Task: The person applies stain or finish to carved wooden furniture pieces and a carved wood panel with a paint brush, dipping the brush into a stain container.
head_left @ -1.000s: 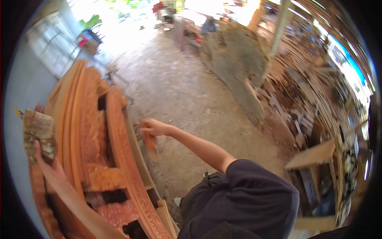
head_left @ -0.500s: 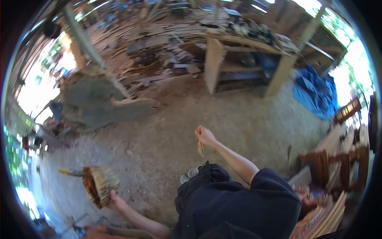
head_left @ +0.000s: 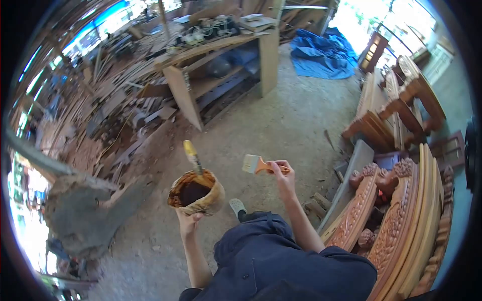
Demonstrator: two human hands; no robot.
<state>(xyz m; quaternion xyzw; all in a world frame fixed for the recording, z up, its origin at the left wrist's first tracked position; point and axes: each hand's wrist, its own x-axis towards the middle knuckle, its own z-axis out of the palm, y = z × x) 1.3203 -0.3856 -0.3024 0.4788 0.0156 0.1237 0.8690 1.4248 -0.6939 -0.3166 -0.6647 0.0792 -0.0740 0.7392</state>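
Observation:
My left hand point(head_left: 190, 220) is closed on a rough, stained bowl point(head_left: 208, 199) and holds it up from below. Dark brown liquid or stain shows inside. A second brush with a yellow handle point(head_left: 191, 153) stands in the bowl, its lower end hidden by the rim. To the right, my right hand point(head_left: 285, 179) grips a flat paintbrush point(head_left: 258, 165) by its orange handle. The pale bristles point left, toward the bowl but apart from it.
Carved wooden panels point(head_left: 389, 215) lean at the lower right, with carved wooden furniture parts point(head_left: 401, 105) behind. Ahead stands a wooden workbench point(head_left: 183, 93) with tools on top. A blue tarp point(head_left: 321, 55) lies beyond. At left are scrap wood point(head_left: 113, 118) and a large grey slab point(head_left: 80, 213).
My view has turned right, toward the carved panels. The bowl has come up in front of me, its opening now upward. The paintbrush has swung from hanging down to pointing left.

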